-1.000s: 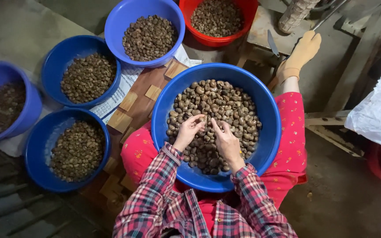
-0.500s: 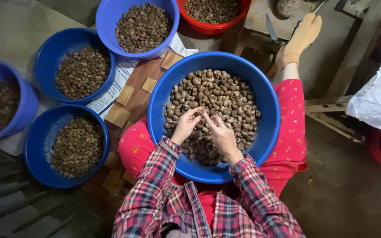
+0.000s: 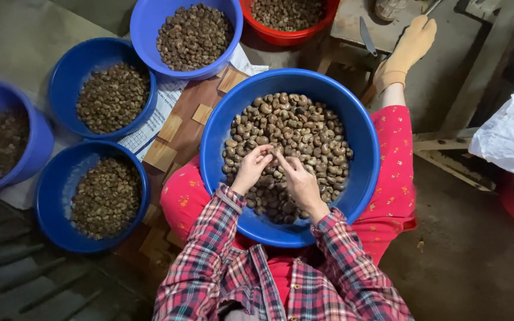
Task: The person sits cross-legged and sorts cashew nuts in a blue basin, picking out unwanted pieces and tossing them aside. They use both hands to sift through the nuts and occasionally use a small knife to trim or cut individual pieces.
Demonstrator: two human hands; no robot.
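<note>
The big blue basin (image 3: 364,154) rests on the person's lap, across red trousers (image 3: 397,178), heaped with brown cashew-like nuts (image 3: 298,128). Both hands are down in the heap near its middle: the left hand (image 3: 251,171) and the right hand (image 3: 300,181) meet fingertip to fingertip, fingers narrowed around what looks like one nut pinched between them, though it is too small to be sure. To my eye the picking goes best with the wrists low over the pile and only the fingertips working, so nothing spills over the rim. Around the lap stand smaller tubs: four blue ones (image 3: 66,77), each part-filled with darker nuts, and a red tub (image 3: 281,37) at the top, also holding nuts. A gloved foot or hand (image 3: 408,47) lies beyond the basin; I cannot tell which
</note>
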